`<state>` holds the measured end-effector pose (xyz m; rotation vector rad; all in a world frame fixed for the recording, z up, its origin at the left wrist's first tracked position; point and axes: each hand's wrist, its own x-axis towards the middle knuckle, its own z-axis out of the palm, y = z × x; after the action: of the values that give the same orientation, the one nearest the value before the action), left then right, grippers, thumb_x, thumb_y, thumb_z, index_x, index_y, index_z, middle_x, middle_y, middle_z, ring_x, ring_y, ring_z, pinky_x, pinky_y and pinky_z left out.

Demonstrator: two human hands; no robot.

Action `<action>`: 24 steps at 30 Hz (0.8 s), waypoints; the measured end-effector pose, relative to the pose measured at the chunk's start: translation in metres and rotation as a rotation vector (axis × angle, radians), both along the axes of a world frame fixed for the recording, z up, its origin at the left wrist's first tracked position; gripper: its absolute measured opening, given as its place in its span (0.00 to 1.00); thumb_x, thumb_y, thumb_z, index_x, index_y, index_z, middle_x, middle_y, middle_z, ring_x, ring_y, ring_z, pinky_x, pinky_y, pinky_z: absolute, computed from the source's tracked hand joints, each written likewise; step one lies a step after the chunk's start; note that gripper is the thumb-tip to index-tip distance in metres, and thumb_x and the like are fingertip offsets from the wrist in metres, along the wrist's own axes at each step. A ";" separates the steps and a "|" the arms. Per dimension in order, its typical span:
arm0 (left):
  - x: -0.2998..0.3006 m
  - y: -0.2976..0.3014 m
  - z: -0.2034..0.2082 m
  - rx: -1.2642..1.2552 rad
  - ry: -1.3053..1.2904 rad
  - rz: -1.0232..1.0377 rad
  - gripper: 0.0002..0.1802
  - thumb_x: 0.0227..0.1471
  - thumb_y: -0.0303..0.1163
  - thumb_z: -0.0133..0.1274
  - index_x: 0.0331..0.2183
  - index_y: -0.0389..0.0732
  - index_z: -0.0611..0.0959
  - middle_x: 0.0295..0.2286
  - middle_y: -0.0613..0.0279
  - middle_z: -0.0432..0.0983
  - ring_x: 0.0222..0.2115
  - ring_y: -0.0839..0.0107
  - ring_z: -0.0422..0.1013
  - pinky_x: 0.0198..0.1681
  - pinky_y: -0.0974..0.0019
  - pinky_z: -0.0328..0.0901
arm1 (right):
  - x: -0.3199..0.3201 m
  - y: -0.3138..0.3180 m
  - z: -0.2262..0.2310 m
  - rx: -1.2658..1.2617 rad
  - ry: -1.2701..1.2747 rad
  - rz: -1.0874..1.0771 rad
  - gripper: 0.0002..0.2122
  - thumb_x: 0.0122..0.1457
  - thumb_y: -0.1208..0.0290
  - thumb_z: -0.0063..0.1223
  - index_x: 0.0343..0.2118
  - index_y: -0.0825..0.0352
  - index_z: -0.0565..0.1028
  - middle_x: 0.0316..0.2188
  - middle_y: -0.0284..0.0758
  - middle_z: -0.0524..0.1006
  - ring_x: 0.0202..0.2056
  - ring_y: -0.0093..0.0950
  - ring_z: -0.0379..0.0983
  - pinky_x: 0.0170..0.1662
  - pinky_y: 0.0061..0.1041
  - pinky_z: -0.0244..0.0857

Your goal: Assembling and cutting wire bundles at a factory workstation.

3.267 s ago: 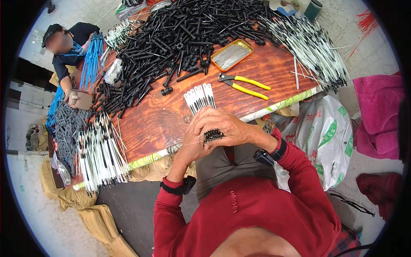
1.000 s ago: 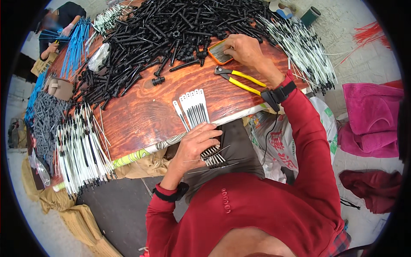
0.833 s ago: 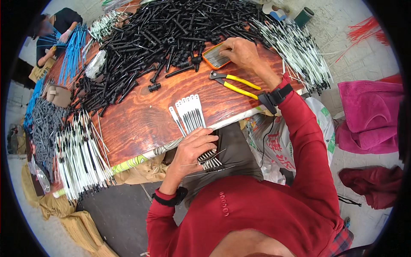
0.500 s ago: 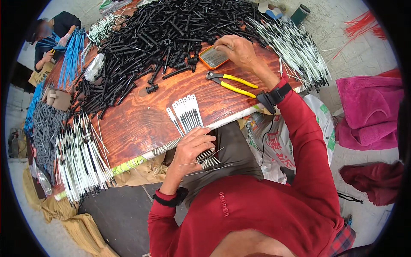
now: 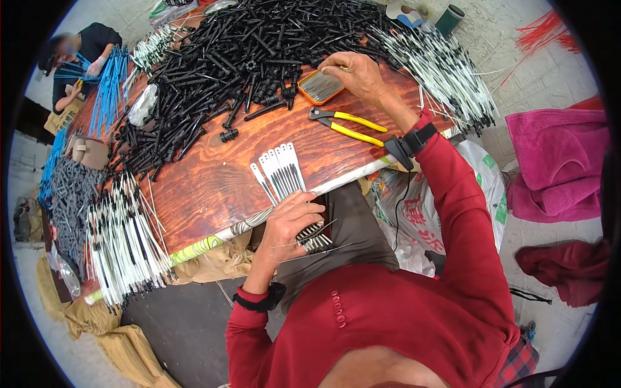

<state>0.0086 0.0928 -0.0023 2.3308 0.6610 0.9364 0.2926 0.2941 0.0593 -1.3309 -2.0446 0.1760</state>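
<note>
My left hand (image 5: 292, 225) is closed round a fanned bundle of thin black rods with flat white tabs (image 5: 279, 158), held over my lap at the table's near edge. The rods' lower ends (image 5: 317, 240) stick out below my fingers, and fine wires cross there. Over the far edge of a small orange-rimmed tin (image 5: 321, 88), my right hand (image 5: 356, 74) has its thumb and fingertips pinched together. Thin grey needle-like pieces lie in the tin. Whatever is between those fingertips is too small to make out.
Pliers with yellow handles (image 5: 349, 126) lie near my right forearm. A big heap of black plastic parts (image 5: 259, 52) covers the table's far side. White-and-black rods (image 5: 446, 77) are piled right, more rods (image 5: 126, 242) left. Across the table a person (image 5: 84, 58) handles blue rods.
My right hand has shifted slightly left and its fingertips have come up toward the tin's far edge. My left hand keeps hold of the bundle in nearly the same place.
</note>
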 end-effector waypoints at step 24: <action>0.002 -0.001 0.003 0.013 -0.002 0.027 0.07 0.42 0.27 0.63 0.28 0.39 0.83 0.37 0.62 0.81 0.47 0.59 0.74 0.57 0.51 0.64 | -0.068 -0.118 -0.048 -0.191 0.048 0.356 0.04 0.55 0.71 0.58 0.32 0.64 0.80 0.25 0.34 0.75 0.31 0.32 0.73 0.35 0.31 0.66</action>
<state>0.0104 0.0917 0.0010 2.3373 0.6896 0.9581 0.2249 0.1760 0.0113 -1.0470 -2.2537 0.5685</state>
